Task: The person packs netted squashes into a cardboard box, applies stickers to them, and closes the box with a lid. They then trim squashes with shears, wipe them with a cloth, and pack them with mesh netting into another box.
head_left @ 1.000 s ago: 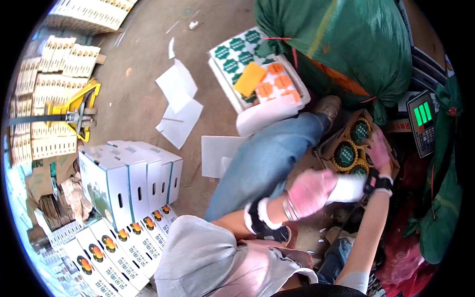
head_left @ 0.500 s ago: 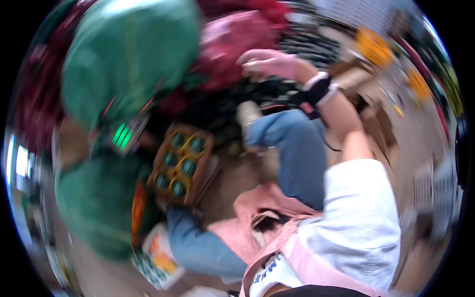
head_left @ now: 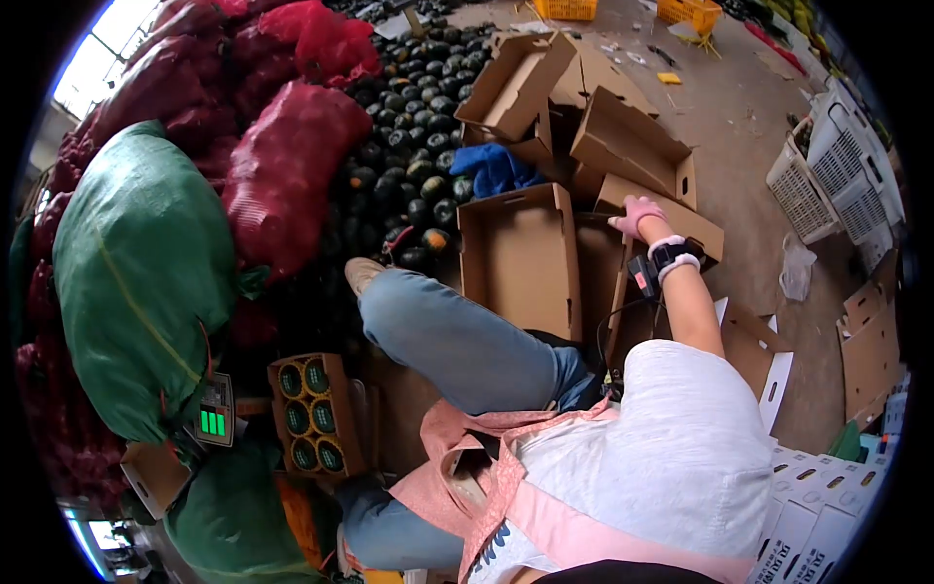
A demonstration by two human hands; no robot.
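My right hand (head_left: pixel 640 216), in a pink glove with bare fingertips, reaches out over stacked open cardboard boxes. Its fingers are apart, close to the edge of a tilted cardboard box (head_left: pixel 705 232); whether they touch it I cannot tell. Below the hand is another open cardboard box (head_left: pixel 525 255). A black strap with a small device (head_left: pixel 664 265) sits on my right wrist. My left hand is out of view. By my knees stands a small carton (head_left: pixel 348 428) holding several dark green round squashes (head_left: pixel 322 417) in yellow net sleeves.
Many dark green squashes (head_left: pixel 418 146) cover the floor ahead. Red mesh sacks (head_left: pixel 292 175) and a green sack (head_left: pixel 141 282) are piled at left, beside a lit digital display (head_left: pixel 213 413). A blue cloth (head_left: pixel 494 169) lies among the boxes; white crates (head_left: pixel 851 165) stand right.
My view has swung to the right, bringing more boxes into sight. My right hand has moved from near the red sacks to over the cardboard boxes.
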